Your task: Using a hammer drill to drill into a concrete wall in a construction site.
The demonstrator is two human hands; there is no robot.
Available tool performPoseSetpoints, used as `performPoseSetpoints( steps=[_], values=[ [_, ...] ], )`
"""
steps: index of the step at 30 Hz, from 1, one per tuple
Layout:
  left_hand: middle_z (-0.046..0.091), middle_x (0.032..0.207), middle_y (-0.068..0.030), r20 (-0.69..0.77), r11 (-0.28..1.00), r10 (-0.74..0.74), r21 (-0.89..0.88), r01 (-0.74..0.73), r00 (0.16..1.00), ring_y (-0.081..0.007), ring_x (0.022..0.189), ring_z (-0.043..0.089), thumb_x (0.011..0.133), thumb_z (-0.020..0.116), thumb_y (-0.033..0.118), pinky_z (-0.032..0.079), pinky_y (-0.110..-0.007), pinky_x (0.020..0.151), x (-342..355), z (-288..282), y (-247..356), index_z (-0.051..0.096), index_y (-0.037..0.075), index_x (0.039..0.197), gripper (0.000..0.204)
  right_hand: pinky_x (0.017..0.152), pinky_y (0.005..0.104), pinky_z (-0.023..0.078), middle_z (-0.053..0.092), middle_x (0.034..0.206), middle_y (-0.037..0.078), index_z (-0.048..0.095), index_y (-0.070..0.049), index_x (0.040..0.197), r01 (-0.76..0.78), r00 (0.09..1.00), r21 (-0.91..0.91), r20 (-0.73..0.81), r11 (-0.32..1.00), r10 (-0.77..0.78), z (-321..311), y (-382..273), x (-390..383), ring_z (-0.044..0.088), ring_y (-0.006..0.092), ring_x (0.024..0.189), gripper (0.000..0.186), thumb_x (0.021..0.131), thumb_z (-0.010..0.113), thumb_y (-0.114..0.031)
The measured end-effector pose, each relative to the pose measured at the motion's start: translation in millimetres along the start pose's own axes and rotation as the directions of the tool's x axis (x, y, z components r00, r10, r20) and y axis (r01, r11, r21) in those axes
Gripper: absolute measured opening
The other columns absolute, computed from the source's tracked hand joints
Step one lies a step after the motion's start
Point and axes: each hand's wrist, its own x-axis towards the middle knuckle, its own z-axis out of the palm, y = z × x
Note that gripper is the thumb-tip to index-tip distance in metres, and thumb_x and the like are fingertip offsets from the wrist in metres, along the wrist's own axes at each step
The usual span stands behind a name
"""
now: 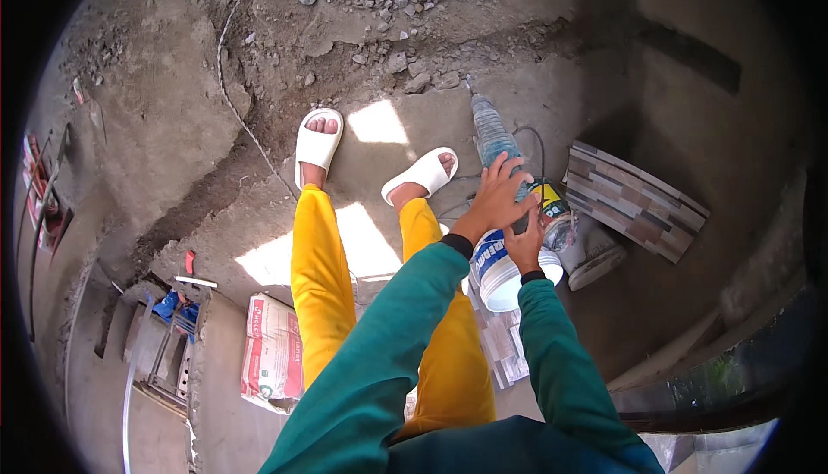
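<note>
The blue-teal power tool (492, 129), apparently a demolition hammer or hammer drill, lies in front of you to the right, its narrow tip toward the broken rubble (418, 81). Your left hand (494, 201) is over its rear part, fingers spread; your right hand (526, 243) is just beside, near the tool's back end. Your hands hide that end, so you cannot tell whether either one is clamped on it. Under your right wrist, a white bucket (503, 288) is partly covered. Beyond it, a container with a yellow-and-green label (552, 202) is partly blocked by your fingers. Farther right lie wood-patterned tiles (634, 202). Left of your yellow trousers (323, 284), a cement bag (272, 349) lies partly behind your leg.
</note>
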Motion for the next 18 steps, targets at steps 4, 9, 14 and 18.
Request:
performPoseSetpoints(
  steps=[4,9,14,18],
  values=[
    [0.045,0.141,-0.0201,0.169,0.981,-0.136,-0.117,0.157,0.976,-0.0409,0.137,0.035,0.084,0.062,0.05,0.029,-0.049,0.112,-6.7,-0.2,1.5,0.057,0.01,0.122,0.056,0.089,0.0478,0.05,0.063,0.113,0.029,0.04,-0.001,0.142,-0.125,0.986,-0.04,0.107,0.991,0.129,5.3,25.8,-10.5,0.061,0.0464,0.103,0.072,0.074,0.066,-0.004],
    [0.051,0.134,-0.0229,0.193,0.98,-0.141,-0.113,0.165,0.971,-0.0405,0.129,0.044,0.078,0.071,0.043,0.032,-0.045,0.111,-20.5,-19.5,-39.5,0.055,0.008,0.127,0.062,0.09,0.0476,0.049,0.064,0.112,0.028,0.045,-0.001,0.138,-0.035,0.99,-0.035,0.136,0.999,0.039,24.2,68.3,-13.4,0.061,0.0461,0.104,0.071,0.071,0.067,0.0],
    [0.051,0.13,-0.0213,0.015,0.991,-0.135,0.03,0.134,0.991,-0.0419,0.13,0.043,0.065,0.083,0.031,0.025,-0.051,0.114,-1.4,-13.9,-77.1,0.044,0.009,0.137,0.085,0.089,0.0455,0.049,0.064,0.113,0.028,0.053,0.001,0.13,-0.159,0.979,-0.048,0.121,0.986,0.164,2.8,48.6,-6.7,0.062,0.0448,0.103,0.066,0.067,0.07,-0.004],
    [0.047,0.136,-0.0185,-0.176,0.989,-0.121,-0.105,0.104,0.977,-0.0417,0.134,0.038,0.061,0.085,0.026,0.019,-0.055,0.116,33.5,-4.5,-53.2,0.039,0.011,0.139,0.092,0.083,0.0444,0.052,0.067,0.098,0.027,0.06,0.002,0.121,-0.141,0.987,-0.048,0.075,0.989,0.145,-73.6,-7.0,40.8,0.067,0.0421,0.093,0.056,0.066,0.066,-0.005]
  ],
)
